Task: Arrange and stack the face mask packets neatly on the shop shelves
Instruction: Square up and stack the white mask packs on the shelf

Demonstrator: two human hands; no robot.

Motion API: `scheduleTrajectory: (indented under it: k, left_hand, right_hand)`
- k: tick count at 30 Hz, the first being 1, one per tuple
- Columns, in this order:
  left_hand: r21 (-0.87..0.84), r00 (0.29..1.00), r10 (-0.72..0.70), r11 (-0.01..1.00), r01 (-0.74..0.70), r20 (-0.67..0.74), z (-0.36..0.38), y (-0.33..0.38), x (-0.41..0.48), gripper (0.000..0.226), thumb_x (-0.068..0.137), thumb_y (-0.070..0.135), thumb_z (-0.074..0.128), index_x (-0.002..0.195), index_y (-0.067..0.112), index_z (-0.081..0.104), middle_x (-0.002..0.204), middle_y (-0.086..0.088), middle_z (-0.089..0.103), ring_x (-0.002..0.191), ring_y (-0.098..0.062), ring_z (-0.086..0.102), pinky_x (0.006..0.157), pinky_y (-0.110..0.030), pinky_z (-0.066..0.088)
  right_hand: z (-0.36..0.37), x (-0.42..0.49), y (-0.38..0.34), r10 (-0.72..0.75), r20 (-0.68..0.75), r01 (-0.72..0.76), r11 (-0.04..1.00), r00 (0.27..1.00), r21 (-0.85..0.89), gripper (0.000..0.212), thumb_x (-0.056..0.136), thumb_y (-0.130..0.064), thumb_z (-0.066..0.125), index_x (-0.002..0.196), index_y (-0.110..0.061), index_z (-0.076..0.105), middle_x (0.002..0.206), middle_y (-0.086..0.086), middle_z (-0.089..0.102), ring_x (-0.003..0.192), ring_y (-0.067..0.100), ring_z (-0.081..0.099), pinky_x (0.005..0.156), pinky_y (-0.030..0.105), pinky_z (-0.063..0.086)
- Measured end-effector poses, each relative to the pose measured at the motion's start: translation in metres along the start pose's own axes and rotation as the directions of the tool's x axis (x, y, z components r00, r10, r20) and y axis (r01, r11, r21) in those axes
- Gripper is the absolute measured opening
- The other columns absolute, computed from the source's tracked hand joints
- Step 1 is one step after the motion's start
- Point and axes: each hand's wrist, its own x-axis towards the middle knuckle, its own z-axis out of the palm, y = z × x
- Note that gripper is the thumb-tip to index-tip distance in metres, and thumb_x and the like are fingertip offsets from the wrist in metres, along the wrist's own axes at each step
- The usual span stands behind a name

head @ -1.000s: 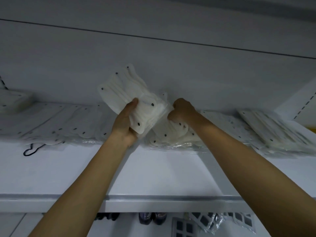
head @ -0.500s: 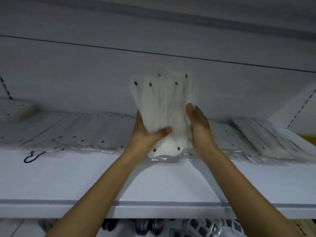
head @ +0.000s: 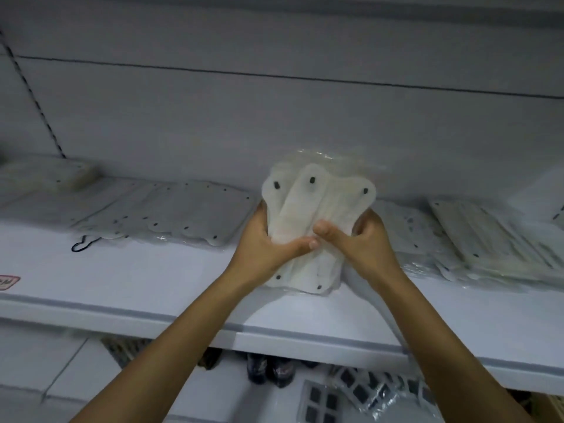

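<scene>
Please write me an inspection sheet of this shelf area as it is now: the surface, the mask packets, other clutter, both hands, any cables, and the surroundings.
Surface: white shelf, with a red label at its left front.
Job's things: bundle of mask packets held upright over the shelf; flat rows of packets to its left and right.
Clutter: black ear loop lying loose on the shelf.
Hands: left hand and right hand both grip the bundle, with the thumbs in front.
Cables: nothing seen.
Surroundings: grey back panel; dark-patterned packets on the level below.
</scene>
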Motion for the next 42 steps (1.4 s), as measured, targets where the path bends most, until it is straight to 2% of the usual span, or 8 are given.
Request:
scheduleTrajectory:
  k: [5,8,19,23,27,32,38,42]
  left_hand:
    - [0.016,0.998,0.005,1.000,-0.004,-0.062,0.018,0.004,-0.004,0.079,0.057,0.038,0.087,0.127,0.027,0.049,0.119,0.007,0.063,0.107,-0.006,0.063,0.083,-0.028,0.057]
    - [0.040,0.992,0.022,0.999,-0.017,-0.125,0.021,0.009,-0.009,0.091,0.053,0.034,0.092,0.128,0.037,0.040,0.124,0.011,0.057,0.111,-0.004,0.059,0.085,-0.025,0.055]
    - [0.024,0.990,-0.122,0.992,0.124,-0.073,0.028,0.014,-0.018,0.041,0.068,0.023,0.085,0.100,0.030,0.061,0.093,0.010,0.071,0.085,-0.004,0.069,0.065,-0.015,0.054]
    - [-0.114,0.965,-0.085,0.992,0.058,-0.250,0.030,0.024,-0.023,0.028,0.071,0.018,0.080,0.094,0.024,0.065,0.083,0.009,0.074,0.081,-0.007,0.071,0.065,-0.021,0.056]
    - [-0.560,0.916,-0.165,0.825,-0.075,-0.367,0.010,0.034,-0.033,0.055,0.059,0.027,0.080,0.109,0.012,0.063,0.101,-0.005,0.074,0.096,-0.023,0.071,0.076,-0.037,0.059]
    - [-0.702,0.917,-0.162,0.695,-0.157,-0.366,-0.001,0.039,-0.056,0.102,0.049,0.041,0.093,0.136,0.010,0.050,0.131,-0.014,0.061,0.120,-0.031,0.059,0.096,-0.051,0.050]
    - [-0.624,0.803,-0.218,0.747,-0.229,-0.555,-0.045,0.042,-0.109,0.105,0.041,0.045,0.095,0.131,0.010,0.054,0.126,-0.013,0.064,0.116,-0.031,0.062,0.093,-0.049,0.053]
    - [-0.665,0.754,-0.256,0.682,-0.303,-0.605,-0.076,0.044,-0.148,0.106,0.040,0.040,0.097,0.131,0.005,0.055,0.125,-0.020,0.063,0.110,-0.035,0.064,0.082,-0.047,0.057]
  right_hand:
    - [-0.002,-0.002,-0.011,0.005,-0.020,-0.002,0.992,1.000,0.127,0.045,0.058,-0.042,0.083,0.095,-0.020,0.068,0.087,-0.005,0.075,0.085,0.013,0.072,0.068,0.027,0.057]
    - [-0.002,-0.002,-0.011,0.031,-0.015,-0.028,0.984,0.999,0.174,0.068,0.056,-0.051,0.086,0.109,-0.014,0.065,0.098,0.001,0.074,0.091,0.016,0.071,0.073,0.032,0.058]
    - [-0.005,-0.014,-0.008,0.053,0.171,-0.084,0.980,0.984,0.179,0.043,0.060,-0.038,0.076,0.100,-0.027,0.065,0.094,-0.007,0.074,0.092,0.013,0.071,0.074,0.024,0.056]
    - [-0.004,-0.018,-0.013,0.004,0.199,-0.039,0.984,0.980,0.173,0.041,0.067,-0.037,0.074,0.104,-0.027,0.063,0.098,-0.008,0.072,0.092,0.007,0.069,0.071,0.018,0.054]
    - [-0.010,-0.035,0.000,0.053,0.219,-0.115,0.953,0.974,0.281,0.048,0.065,-0.038,0.077,0.110,-0.027,0.064,0.100,-0.007,0.074,0.094,0.013,0.069,0.074,0.021,0.055]
    - [0.041,-0.054,0.003,0.070,0.309,-0.225,0.837,0.948,0.499,0.100,0.042,-0.053,0.092,0.125,-0.009,0.057,0.117,0.007,0.070,0.110,0.023,0.065,0.083,0.028,0.054]
    - [0.096,-0.077,-0.004,0.061,0.498,-0.399,0.685,0.865,0.609,0.090,0.047,-0.047,0.093,0.124,-0.015,0.060,0.118,0.011,0.068,0.108,0.030,0.066,0.081,0.038,0.057]
    - [0.146,-0.106,-0.016,-0.005,0.662,-0.467,0.704,0.749,0.535,0.053,0.048,-0.041,0.094,0.093,-0.018,0.078,0.089,0.009,0.075,0.081,0.045,0.068,0.063,0.035,0.054]
